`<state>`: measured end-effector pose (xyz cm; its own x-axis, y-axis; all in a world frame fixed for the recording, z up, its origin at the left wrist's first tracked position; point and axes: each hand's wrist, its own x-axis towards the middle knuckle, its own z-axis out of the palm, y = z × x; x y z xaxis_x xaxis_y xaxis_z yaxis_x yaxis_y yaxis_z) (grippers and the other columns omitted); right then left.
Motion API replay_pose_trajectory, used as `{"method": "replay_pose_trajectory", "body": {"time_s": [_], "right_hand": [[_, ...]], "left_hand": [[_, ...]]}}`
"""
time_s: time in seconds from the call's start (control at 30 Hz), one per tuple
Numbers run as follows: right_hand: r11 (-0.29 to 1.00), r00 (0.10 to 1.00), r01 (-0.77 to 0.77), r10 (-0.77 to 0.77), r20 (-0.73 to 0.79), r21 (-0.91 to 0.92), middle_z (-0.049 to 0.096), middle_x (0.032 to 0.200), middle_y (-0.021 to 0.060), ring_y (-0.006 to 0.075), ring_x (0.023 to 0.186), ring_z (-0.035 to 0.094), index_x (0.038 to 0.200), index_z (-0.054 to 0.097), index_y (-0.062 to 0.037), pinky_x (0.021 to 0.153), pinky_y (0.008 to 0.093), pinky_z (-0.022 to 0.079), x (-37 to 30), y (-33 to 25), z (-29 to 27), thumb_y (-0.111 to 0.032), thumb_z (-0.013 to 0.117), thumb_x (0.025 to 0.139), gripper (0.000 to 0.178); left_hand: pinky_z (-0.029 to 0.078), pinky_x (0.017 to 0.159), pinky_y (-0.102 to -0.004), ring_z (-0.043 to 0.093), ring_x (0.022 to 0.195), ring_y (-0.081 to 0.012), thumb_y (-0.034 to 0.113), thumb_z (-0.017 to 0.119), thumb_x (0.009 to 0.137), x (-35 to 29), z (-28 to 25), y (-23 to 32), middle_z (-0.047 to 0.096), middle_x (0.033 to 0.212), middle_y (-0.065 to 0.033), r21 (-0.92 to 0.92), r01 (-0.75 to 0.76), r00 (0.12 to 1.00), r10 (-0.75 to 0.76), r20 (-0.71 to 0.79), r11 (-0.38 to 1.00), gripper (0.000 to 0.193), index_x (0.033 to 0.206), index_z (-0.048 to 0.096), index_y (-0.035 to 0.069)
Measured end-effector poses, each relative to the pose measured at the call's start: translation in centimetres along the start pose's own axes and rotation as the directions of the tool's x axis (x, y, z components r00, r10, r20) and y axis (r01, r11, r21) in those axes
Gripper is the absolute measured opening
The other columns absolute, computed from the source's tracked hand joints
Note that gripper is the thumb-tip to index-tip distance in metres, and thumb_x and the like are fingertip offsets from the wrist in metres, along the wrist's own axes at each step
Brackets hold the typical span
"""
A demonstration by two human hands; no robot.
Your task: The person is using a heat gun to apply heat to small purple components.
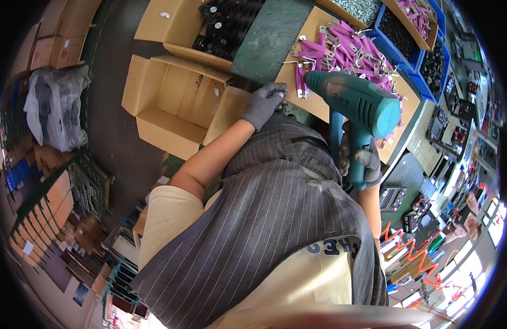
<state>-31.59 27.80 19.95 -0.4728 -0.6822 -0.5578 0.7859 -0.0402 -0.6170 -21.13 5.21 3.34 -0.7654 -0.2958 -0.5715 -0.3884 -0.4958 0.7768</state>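
My right hand (367, 164), in a grey glove, is wrapped round the handle of a teal heat gun (363, 101). Its nozzle points up and left, over the near edge of a pile of purple-sleeved metal connectors (346, 49). These have bare metal tabs at their ends and lie on a cardboard sheet (409, 107). My left hand (264, 104), also gloved, is closed just left of the sheet, beside a few connectors near the nozzle. Whatever its curled fingers hold, if anything, is hidden.
An open cardboard box (176, 104) stands left of my left hand. Behind it, another box holds black parts (226, 24). Blue bins (393, 35) of small parts line the far right. A coiled orange hose (412, 252) hangs at the right, and a wrapped bundle (59, 107) stands far left.
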Motion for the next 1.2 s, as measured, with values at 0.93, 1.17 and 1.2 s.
{"method": "replay_pose_trajectory", "body": {"time_s": [0.93,1.17,1.2], "right_hand": [[0.998,0.985,0.020,-0.010,0.173,-0.055,0.055,0.077,0.0114,0.0189,0.051,0.057,0.125,0.040,0.0068,0.039,0.0288,0.050,2.4,-2.0,-1.9,-0.020,0.073,0.066,0.073],[0.995,0.995,0.004,0.005,0.095,-0.095,0.057,0.077,0.0112,0.0190,0.051,0.058,0.124,0.040,0.0068,0.039,0.0279,0.049,0.1,-2.1,-2.3,-0.019,0.075,0.065,0.073],[0.995,0.996,0.006,0.003,0.093,-0.095,0.057,0.077,0.0112,0.0190,0.051,0.058,0.124,0.040,0.0068,0.039,0.0279,0.049,0.0,-2.1,-2.4,-0.019,0.075,0.065,0.073]], "left_hand": [[0.049,0.080,-0.0256,0.059,0.085,-0.0111,0.008,0.051,0.094,-6.1,0.4,-4.5,0.065,0.103,-0.0078,0.203,-0.052,0.990,0.078,-0.122,0.978,0.028,0.121,0.058,0.002],[0.049,0.081,-0.0267,0.060,0.085,-0.0117,0.009,0.052,0.094,-5.6,0.0,-4.8,0.065,0.104,-0.0085,0.172,-0.024,0.990,0.047,-0.132,0.985,0.029,0.121,0.058,0.002],[0.049,0.081,-0.0268,0.060,0.085,-0.0120,0.009,0.052,0.094,-5.5,0.0,-4.8,0.065,0.103,-0.0086,0.197,-0.023,0.991,0.049,-0.127,0.980,0.028,0.120,0.059,0.002]]}}
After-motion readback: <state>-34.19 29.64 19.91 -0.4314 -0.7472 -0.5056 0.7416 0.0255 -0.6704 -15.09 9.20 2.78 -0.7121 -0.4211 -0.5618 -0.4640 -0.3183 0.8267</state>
